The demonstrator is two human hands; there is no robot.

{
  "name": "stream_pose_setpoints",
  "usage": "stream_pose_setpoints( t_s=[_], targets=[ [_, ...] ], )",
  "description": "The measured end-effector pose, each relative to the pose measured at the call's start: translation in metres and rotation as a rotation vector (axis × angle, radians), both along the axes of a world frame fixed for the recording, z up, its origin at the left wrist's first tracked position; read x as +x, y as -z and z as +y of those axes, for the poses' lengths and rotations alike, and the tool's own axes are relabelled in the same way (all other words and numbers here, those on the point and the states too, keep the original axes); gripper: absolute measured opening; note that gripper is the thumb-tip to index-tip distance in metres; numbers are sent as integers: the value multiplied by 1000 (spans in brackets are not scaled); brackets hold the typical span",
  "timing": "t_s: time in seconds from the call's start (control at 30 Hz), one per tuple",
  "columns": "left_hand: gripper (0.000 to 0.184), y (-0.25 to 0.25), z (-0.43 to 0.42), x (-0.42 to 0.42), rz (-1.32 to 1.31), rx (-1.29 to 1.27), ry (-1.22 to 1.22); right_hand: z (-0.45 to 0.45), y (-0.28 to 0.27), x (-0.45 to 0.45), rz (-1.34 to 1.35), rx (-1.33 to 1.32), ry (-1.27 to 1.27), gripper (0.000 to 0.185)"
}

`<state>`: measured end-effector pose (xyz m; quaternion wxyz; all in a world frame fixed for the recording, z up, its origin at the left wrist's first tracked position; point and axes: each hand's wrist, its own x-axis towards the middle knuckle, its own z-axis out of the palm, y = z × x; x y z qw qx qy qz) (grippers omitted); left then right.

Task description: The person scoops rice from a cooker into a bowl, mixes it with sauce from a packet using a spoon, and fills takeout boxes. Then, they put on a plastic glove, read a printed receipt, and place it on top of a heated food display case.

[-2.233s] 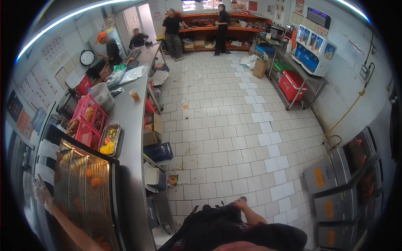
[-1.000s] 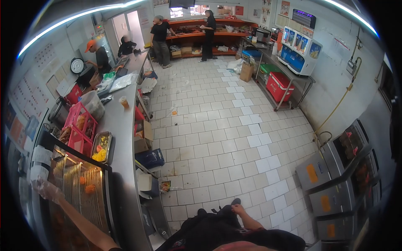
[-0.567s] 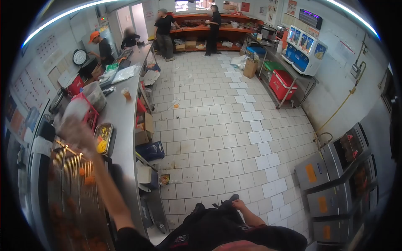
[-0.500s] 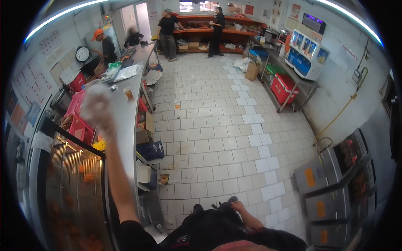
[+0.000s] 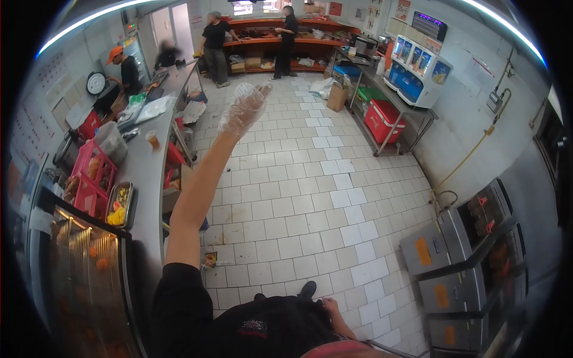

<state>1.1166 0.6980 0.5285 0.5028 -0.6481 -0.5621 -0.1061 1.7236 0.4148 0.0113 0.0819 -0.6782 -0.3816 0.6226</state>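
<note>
My left hand (image 5: 246, 110) wears a loose clear plastic glove. It is stretched out at arm's length over the tiled floor, to the right of the long steel counter (image 5: 143, 173), touching nothing I can see. Its fingers appear extended toward the upper right. Whitish, crumpled plastic shows at the hand's upper left edge; I cannot make out more there. My bare right hand (image 5: 329, 305) hangs low by my dark apron, fingers curled; anything inside them is hidden. On the counter are a metal tray of yellow food (image 5: 119, 206), a pink basket (image 5: 95, 176) and a cup of brown drink (image 5: 152, 139).
A glass-fronted heated cabinet (image 5: 89, 268) with fried food stands at my left. Grey equipment (image 5: 441, 244) is on the right. A red cooler (image 5: 383, 121) sits under a steel table with a drinks dispenser (image 5: 418, 71). Several people (image 5: 216, 45) are farther back.
My left hand has swung right, from above the counter and pink basket to over the floor. The tray of yellow food is now uncovered to view. My view has shifted slightly right.
</note>
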Motion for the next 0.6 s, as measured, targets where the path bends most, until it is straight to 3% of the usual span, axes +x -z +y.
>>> stream_pose_setpoints(
  t_s=[0.07,0.17,0.23,0.3,0.4,0.47,0.5,0.6],
  targets=[
    [52,-1,24,25,-84,-19,38,-2,20,36,22,-48,42,29],
    [53,0,60,55,-183,-47,128,2,22,74,-50,-31,-128,31],
    [52,7,81,71,-217,-67,155,-1,82,115,-33,54,-307,31],
    [51,11,103,84,-227,-68,140,11,101,139,-6,65,-341,32],
    [44,18,131,103,-240,-17,110,42,58,140,8,-105,-94,33],
    [39,-7,129,134,-446,-114,58,66,28,138,3,-264,128,33],
    [37,-13,129,146,-552,-164,30,78,29,140,11,-273,131,33],
    [31,7,162,127,-545,25,204,130,51,152,30,-256,133,33]
  ],
)
